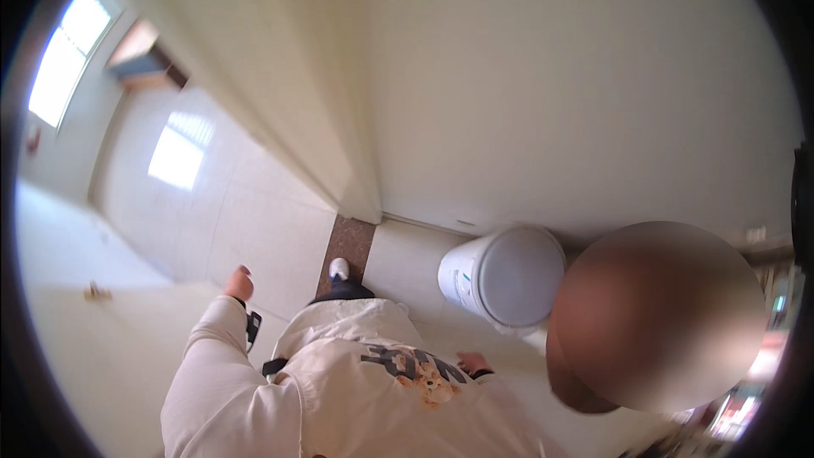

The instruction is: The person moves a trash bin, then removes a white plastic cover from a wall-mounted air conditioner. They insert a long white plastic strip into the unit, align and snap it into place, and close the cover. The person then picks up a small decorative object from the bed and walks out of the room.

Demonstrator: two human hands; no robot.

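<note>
Bucket (pixel 521 276) stands by wall (pixel 577 93), ahead of R hand (pixel 472 363), far from L hand (pixel 240 285) (this one is nearer door (pixel 127 348)); both look released, w/ nothing held.

Cannot clearly make out the right hand (pixel 472 363), small and blurred at five o'clock, nor anything under the round smudge (pixel 657 314) at four, nor the smeared items (pixel 771 354) beyond it.
</note>
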